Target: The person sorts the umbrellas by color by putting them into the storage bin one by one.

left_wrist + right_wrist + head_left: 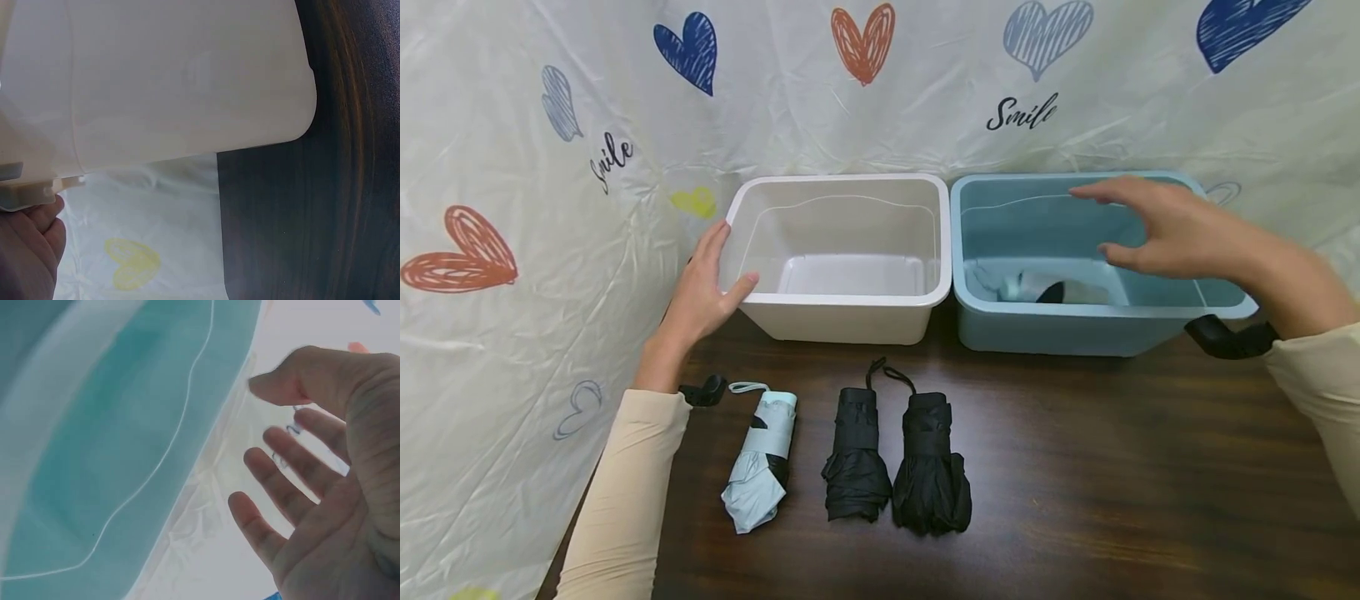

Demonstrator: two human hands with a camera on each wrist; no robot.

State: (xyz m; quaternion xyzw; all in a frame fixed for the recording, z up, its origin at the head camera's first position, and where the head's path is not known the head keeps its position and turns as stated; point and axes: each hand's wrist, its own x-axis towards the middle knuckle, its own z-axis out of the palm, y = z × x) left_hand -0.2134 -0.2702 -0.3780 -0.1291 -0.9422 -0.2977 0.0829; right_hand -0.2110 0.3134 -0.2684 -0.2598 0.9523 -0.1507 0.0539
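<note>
My left hand point(696, 292) rests against the left end of a white plastic bin point(850, 300), its thumb at the front corner. The left wrist view shows fingers point(53, 234) right under the bin's rim. My right hand point(1180, 229) hovers over the right part of a blue bin point(1075, 329), thumb and fingers spread, holding nothing. Inside the blue bin lies a pale folded umbrella point(1082, 292) with a black patch, partly hidden by the front wall. A light blue folded umbrella point(763, 458) and two black folded umbrellas point(856, 458), point(931, 467) lie in front of the bins.
Both bins stand side by side on a dark wooden table point(1112, 467). Behind them and along the left hangs a white sheet point(775, 92) printed with hearts and "Smile". Wrist loops stick up from the umbrellas' handles.
</note>
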